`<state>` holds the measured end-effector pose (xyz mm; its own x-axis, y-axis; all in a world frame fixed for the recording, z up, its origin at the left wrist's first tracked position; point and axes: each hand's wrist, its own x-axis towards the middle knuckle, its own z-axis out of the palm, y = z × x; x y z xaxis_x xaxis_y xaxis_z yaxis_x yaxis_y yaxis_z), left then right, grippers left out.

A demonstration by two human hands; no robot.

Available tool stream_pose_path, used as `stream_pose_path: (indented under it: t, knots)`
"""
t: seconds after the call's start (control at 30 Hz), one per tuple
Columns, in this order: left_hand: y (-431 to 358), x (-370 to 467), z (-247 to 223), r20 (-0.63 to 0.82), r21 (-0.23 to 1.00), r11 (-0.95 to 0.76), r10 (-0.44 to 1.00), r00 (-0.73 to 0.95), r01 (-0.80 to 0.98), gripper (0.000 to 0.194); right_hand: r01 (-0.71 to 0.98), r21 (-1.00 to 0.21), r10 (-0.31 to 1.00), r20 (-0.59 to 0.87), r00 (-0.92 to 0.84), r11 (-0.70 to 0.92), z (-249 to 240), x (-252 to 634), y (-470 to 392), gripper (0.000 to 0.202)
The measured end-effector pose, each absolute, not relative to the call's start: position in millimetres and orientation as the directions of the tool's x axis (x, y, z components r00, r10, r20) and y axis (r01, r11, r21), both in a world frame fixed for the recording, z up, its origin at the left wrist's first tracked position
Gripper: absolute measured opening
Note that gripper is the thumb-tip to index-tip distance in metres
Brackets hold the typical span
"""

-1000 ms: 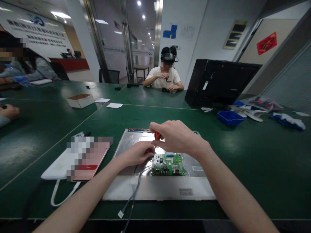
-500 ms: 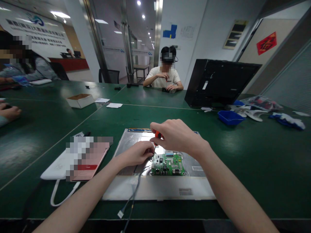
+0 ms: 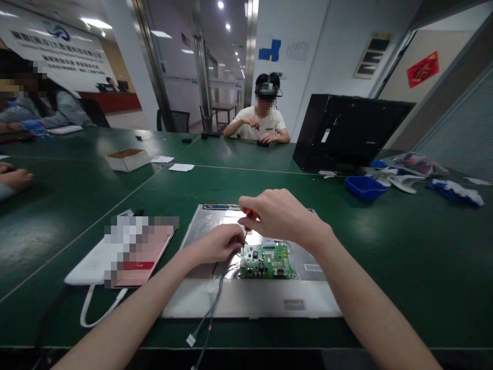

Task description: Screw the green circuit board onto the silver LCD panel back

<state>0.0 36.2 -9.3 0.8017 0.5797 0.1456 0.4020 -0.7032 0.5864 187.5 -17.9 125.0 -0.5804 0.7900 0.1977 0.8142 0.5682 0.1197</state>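
In my right hand (image 3: 275, 216) is a screwdriver with an orange-red and black handle (image 3: 251, 213), its shaft slanting down to the upper left corner of a green circuit board (image 3: 265, 261). Close beside the shaft, my left hand (image 3: 225, 242) has its fingers pinched together at that corner; what is between them is hidden. The board lies on the silver metal back of a display panel (image 3: 252, 300), flat on the table. Dark cables (image 3: 217, 298) run out from under my left hand, over the panel's front edge, with a white connector (image 3: 191, 339) at one end.
Left of the panel lie a white power bank (image 3: 90, 262) and a pink phone-like slab (image 3: 144, 257). A white box (image 3: 128, 160) stands farther back. At right are a black monitor housing (image 3: 350, 131) and a blue tray (image 3: 365, 187). A person (image 3: 264, 118) sits opposite; others sit left.
My hands, the screwdriver and the board stay almost in place. The person opposite has moved one hand slightly to the left.
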Motion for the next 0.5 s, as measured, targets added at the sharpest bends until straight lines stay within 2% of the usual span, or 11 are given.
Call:
stream_pose_path:
  t: [0.1, 0.23, 0.43, 0.5]
  knots:
    - [37.1, 0.0, -10.6, 0.155, 0.585, -0.708, 0.577, 0.802, 0.396, 0.011, 0.804, 0.079, 0.781, 0.199, -0.592, 0.59, 125.5, 187.4, -19.6, 0.011]
    - [37.5, 0.2, -11.4, 0.171, 0.587, -0.711, 0.576, 0.8, 0.386, 0.014, 0.78, 0.021, 0.762, 0.198, -0.616, 0.625, 126.5, 187.9, -22.3, 0.018]
    - [35.9, 1.1, -9.6, 0.149, 0.565, -0.715, 0.579, 0.801, 0.412, 0.011, 0.806, 0.06, 0.785, 0.196, -0.588, 0.589, 125.2, 187.8, -19.0, 0.023]
    - [36.1, 1.1, -10.3, 0.155, 0.569, -0.712, 0.584, 0.797, 0.411, 0.01, 0.809, 0.072, 0.788, 0.193, -0.585, 0.583, 125.4, 187.7, -19.0, 0.017]
